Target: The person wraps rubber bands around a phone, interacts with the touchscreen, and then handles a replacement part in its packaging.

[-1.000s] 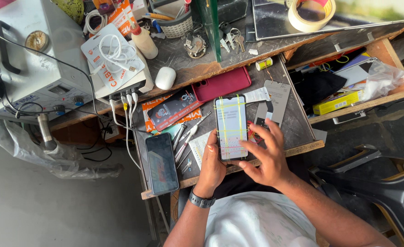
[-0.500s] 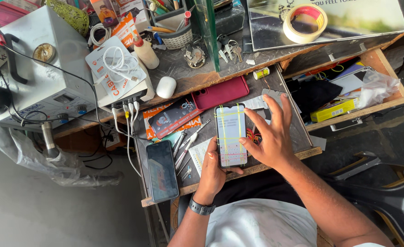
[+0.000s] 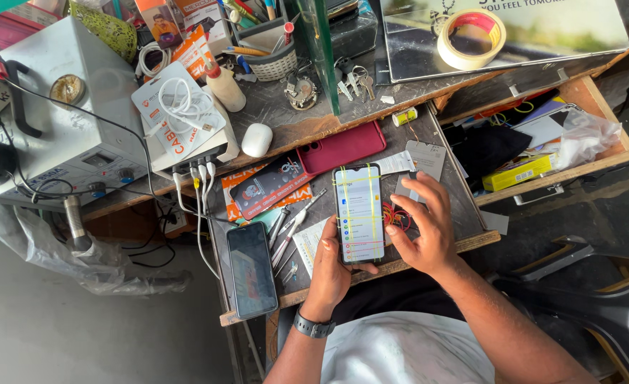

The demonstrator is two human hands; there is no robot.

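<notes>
The lit smartphone (image 3: 358, 213) — thin, stiff, slick glass, likely fragile — sat above the cluttered table (image 3: 464, 213), the left hand (image 3: 331, 269) gripping its lower edge, the right hand (image 3: 423, 229) open beside it.

A slim dark-framed smartphone (image 3: 358, 213) stands lengthwise away from the person, screen up and lit, showing a pale list crossed by yellow lines. It is raised slightly above the cluttered surface (image 3: 464, 206), near its front edge.
</notes>
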